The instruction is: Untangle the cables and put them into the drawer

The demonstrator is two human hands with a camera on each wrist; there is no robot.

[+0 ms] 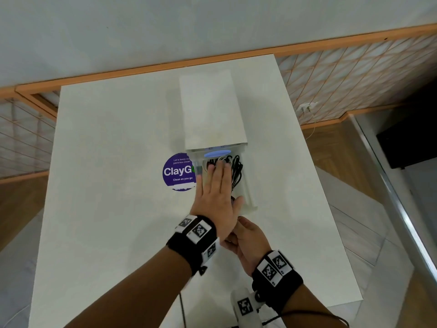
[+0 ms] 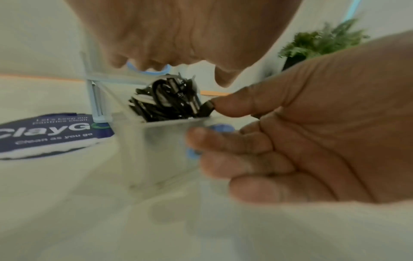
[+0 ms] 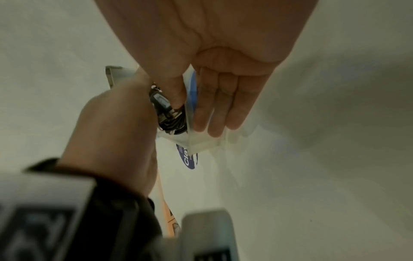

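Observation:
A small white drawer unit (image 1: 212, 107) stands on the white table (image 1: 106, 162). Its clear drawer (image 1: 248, 192) is pulled out toward me. A bundle of black and white cables (image 1: 236, 169) (image 2: 165, 100) lies inside it. My left hand (image 1: 217, 176) lies flat on top of the cables with straight fingers. My right hand (image 1: 246, 235) (image 3: 201, 106) holds the drawer front (image 2: 161, 151): the thumb (image 2: 234, 107) presses a black plug at the rim, and the fingers lie on the outside by the blue handle (image 2: 220, 128).
A round purple "ClayGo" sticker (image 1: 177, 172) lies on the table just left of the drawer. The table's right edge is close to the unit. A green plant (image 2: 321, 42) stands off to the right. A white marker-tagged device (image 1: 246, 306) sits at the near table edge.

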